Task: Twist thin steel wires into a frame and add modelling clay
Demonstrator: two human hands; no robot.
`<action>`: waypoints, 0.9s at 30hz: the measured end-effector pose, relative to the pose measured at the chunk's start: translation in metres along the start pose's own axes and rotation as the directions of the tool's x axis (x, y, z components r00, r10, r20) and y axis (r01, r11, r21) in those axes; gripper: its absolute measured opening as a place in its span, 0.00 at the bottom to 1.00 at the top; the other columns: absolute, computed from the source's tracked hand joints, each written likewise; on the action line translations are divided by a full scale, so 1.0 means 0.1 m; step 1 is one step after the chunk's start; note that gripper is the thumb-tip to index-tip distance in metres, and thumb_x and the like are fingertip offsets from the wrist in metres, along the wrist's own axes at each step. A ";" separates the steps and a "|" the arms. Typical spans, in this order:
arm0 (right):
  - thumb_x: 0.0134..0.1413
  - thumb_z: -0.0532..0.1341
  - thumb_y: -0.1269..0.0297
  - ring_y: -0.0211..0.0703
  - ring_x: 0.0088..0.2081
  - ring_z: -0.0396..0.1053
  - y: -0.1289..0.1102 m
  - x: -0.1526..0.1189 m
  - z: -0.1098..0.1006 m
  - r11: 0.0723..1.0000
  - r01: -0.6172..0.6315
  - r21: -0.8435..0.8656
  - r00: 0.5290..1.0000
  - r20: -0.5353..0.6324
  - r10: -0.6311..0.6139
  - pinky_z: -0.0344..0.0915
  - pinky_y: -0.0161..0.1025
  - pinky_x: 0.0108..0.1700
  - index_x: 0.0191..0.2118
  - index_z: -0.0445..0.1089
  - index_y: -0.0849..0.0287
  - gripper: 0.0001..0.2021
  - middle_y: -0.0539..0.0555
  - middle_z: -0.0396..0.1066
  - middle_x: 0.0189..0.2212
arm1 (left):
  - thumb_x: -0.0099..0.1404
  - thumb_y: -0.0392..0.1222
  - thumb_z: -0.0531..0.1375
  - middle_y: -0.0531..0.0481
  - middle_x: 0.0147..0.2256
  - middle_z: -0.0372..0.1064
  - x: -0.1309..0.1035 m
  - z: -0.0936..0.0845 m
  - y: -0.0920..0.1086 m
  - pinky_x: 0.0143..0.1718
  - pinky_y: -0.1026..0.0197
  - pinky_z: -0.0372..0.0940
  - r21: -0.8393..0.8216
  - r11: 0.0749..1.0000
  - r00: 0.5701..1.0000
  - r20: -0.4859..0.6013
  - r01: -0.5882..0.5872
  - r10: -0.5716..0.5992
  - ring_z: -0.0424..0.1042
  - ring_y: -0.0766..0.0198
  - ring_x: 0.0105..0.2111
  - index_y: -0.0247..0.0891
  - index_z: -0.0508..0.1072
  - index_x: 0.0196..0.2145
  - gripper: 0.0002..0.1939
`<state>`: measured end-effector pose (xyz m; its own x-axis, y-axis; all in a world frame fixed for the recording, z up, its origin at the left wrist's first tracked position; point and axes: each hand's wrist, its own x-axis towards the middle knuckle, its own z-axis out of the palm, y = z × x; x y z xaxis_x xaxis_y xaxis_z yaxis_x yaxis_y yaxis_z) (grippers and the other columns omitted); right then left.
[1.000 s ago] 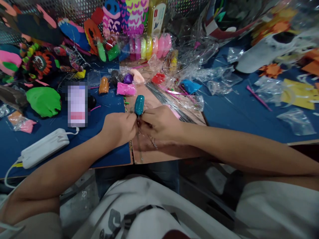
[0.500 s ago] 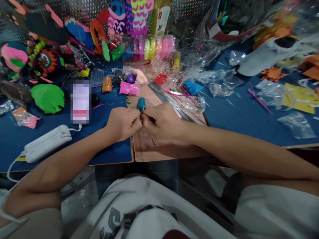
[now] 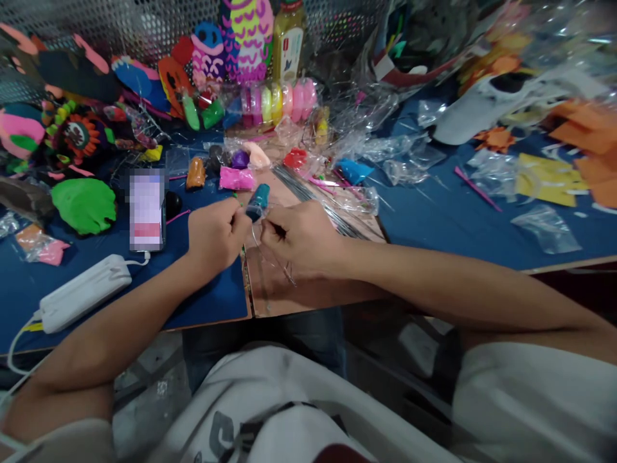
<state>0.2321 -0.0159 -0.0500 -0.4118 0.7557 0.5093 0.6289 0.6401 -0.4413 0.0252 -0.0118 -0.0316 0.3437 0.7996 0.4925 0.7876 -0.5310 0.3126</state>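
My left hand is closed, its fingers pinching the clear wrapper end of a small packet of teal clay. The packet tilts up and away, just beyond the fingertips. Close by on its right, my right hand is curled with thumb and forefinger pinched together. What sits in that pinch, if anything, is too small to make out. Below the hands, a thin bent wire runs over the brown board.
A bundle of grey wires lies beyond my right hand. Behind are a pink clay packet, an orange-brown clay packet and a blue clay packet. On the left lie a phone, a white power bank and green clay.
My hands have moved apart, opening a gap between them. The teal packet now leans to the right and shows more of its wrapper. The whole view has shifted slightly.
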 end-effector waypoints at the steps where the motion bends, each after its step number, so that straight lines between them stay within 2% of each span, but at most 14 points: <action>1: 0.62 0.56 0.67 0.38 0.25 0.55 0.01 0.00 0.01 1.000 0.002 0.009 1.000 -0.014 -0.002 0.45 0.42 0.31 0.25 0.63 0.56 0.12 0.50 0.62 0.21 | 0.74 0.38 0.54 0.54 0.21 0.58 -0.01 -0.01 0.00 0.30 0.54 0.47 0.030 0.998 0.999 0.014 -0.053 0.052 0.57 0.63 0.23 0.44 0.55 0.24 0.19; 4: 0.62 0.57 0.67 0.38 0.25 0.55 0.06 0.00 0.03 0.997 0.029 0.077 0.998 -0.067 -0.024 0.46 0.41 0.31 0.27 0.62 0.55 0.11 0.48 0.60 0.21 | 0.75 0.39 0.56 0.51 0.24 0.66 -0.05 -0.04 -0.01 0.32 0.53 0.53 0.082 0.974 0.976 -0.030 -0.212 0.215 0.64 0.60 0.26 0.44 0.62 0.27 0.16; 6: 0.61 0.58 0.68 0.38 0.26 0.55 0.09 0.01 0.02 0.983 0.106 0.152 0.991 -0.095 -0.093 0.48 0.40 0.31 0.27 0.60 0.54 0.11 0.48 0.60 0.23 | 0.74 0.44 0.59 0.43 0.34 0.75 -0.07 -0.04 -0.04 0.39 0.52 0.64 0.057 0.957 0.955 -0.073 -0.284 0.287 0.74 0.54 0.36 0.41 0.71 0.35 0.09; 7: 0.61 0.58 0.69 0.38 0.26 0.55 0.09 0.01 0.01 0.967 0.161 0.198 0.984 -0.106 -0.143 0.50 0.40 0.31 0.27 0.58 0.54 0.11 0.47 0.60 0.23 | 0.73 0.47 0.60 0.38 0.41 0.78 -0.07 -0.04 -0.07 0.46 0.48 0.68 0.032 0.948 0.944 -0.083 -0.317 0.319 0.77 0.49 0.43 0.39 0.74 0.41 0.09; 9: 0.63 0.57 0.71 0.38 0.28 0.58 0.09 0.02 -0.02 0.920 0.263 0.290 0.964 -0.111 -0.240 0.54 0.39 0.33 0.27 0.56 0.53 0.13 0.48 0.61 0.25 | 0.71 0.55 0.63 0.31 0.56 0.78 -0.07 -0.04 -0.15 0.59 0.41 0.68 -0.018 0.932 0.932 -0.019 -0.362 0.362 0.77 0.41 0.58 0.35 0.74 0.58 0.25; 11: 0.67 0.56 0.71 0.38 0.29 0.59 0.07 0.03 -0.05 0.882 0.308 0.357 0.951 -0.108 -0.289 0.57 0.39 0.34 0.27 0.55 0.52 0.15 0.47 0.61 0.24 | 0.71 0.64 0.64 0.29 0.61 0.77 -0.05 -0.03 -0.23 0.63 0.39 0.67 -0.054 0.925 0.922 0.079 -0.375 0.379 0.75 0.38 0.62 0.35 0.71 0.66 0.37; 12: 0.68 0.56 0.71 0.38 0.29 0.58 0.06 0.03 -0.06 0.872 0.310 0.378 0.950 -0.105 -0.292 0.57 0.38 0.34 0.27 0.55 0.52 0.16 0.47 0.60 0.24 | 0.71 0.67 0.65 0.30 0.59 0.79 -0.05 -0.02 -0.26 0.62 0.39 0.67 -0.055 0.924 0.916 0.120 -0.379 0.383 0.76 0.39 0.61 0.35 0.72 0.67 0.39; 14: 0.68 0.55 0.72 0.37 0.27 0.55 0.04 0.03 -0.08 0.867 0.298 0.400 0.954 -0.097 -0.284 0.55 0.38 0.32 0.27 0.52 0.51 0.17 0.46 0.58 0.23 | 0.72 0.71 0.64 0.33 0.51 0.83 -0.04 -0.02 -0.31 0.58 0.41 0.69 -0.036 0.915 0.901 0.163 -0.401 0.402 0.79 0.40 0.55 0.37 0.77 0.62 0.37; 17: 0.63 0.56 0.74 0.35 0.25 0.51 0.05 0.03 -0.08 0.873 0.275 0.402 0.960 -0.067 -0.271 0.50 0.37 0.30 0.26 0.52 0.52 0.16 0.44 0.55 0.22 | 0.73 0.69 0.65 0.36 0.43 0.84 -0.04 -0.03 -0.33 0.49 0.48 0.71 -0.020 0.902 0.875 0.233 -0.431 0.424 0.83 0.44 0.47 0.36 0.81 0.55 0.32; 19: 0.58 0.57 0.74 0.34 0.24 0.50 0.09 0.03 -0.06 0.894 0.226 0.386 0.971 -0.022 -0.237 0.50 0.37 0.29 0.25 0.53 0.52 0.15 0.43 0.55 0.20 | 0.74 0.64 0.67 0.37 0.44 0.84 -0.05 -0.04 -0.33 0.44 0.52 0.71 -0.018 0.913 0.867 0.307 -0.408 0.393 0.84 0.46 0.45 0.35 0.80 0.57 0.30; 22: 0.54 0.58 0.73 0.34 0.23 0.49 0.14 0.02 -0.02 0.921 0.141 0.364 0.985 0.037 -0.166 0.51 0.37 0.29 0.24 0.54 0.53 0.13 0.43 0.55 0.19 | 0.74 0.56 0.69 0.37 0.47 0.85 -0.07 -0.06 -0.33 0.45 0.54 0.73 -0.012 0.930 0.854 0.390 -0.368 0.343 0.85 0.46 0.47 0.34 0.78 0.59 0.26; 25: 0.57 0.58 0.72 0.34 0.23 0.50 0.15 0.02 0.00 0.921 0.145 0.361 0.988 0.004 -0.157 0.53 0.37 0.30 0.24 0.55 0.53 0.14 0.44 0.57 0.20 | 0.74 0.52 0.70 0.36 0.48 0.85 -0.07 -0.06 -0.34 0.46 0.53 0.73 -0.006 0.934 0.853 0.407 -0.356 0.328 0.86 0.46 0.48 0.32 0.77 0.59 0.25; 27: 0.61 0.59 0.72 0.33 0.24 0.53 0.14 0.01 -0.01 0.917 0.164 0.363 0.986 -0.032 -0.164 0.54 0.36 0.30 0.25 0.56 0.54 0.15 0.44 0.59 0.21 | 0.75 0.53 0.69 0.36 0.45 0.85 -0.06 -0.06 -0.35 0.43 0.54 0.72 0.030 0.937 0.856 0.418 -0.347 0.304 0.86 0.46 0.44 0.31 0.77 0.60 0.26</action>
<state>0.2410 -0.0065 -0.0552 -0.4879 0.6360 0.5978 0.2700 0.7613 -0.5896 -0.0072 0.0001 -0.0403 0.7472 0.6406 0.1771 0.6343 -0.7668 0.0978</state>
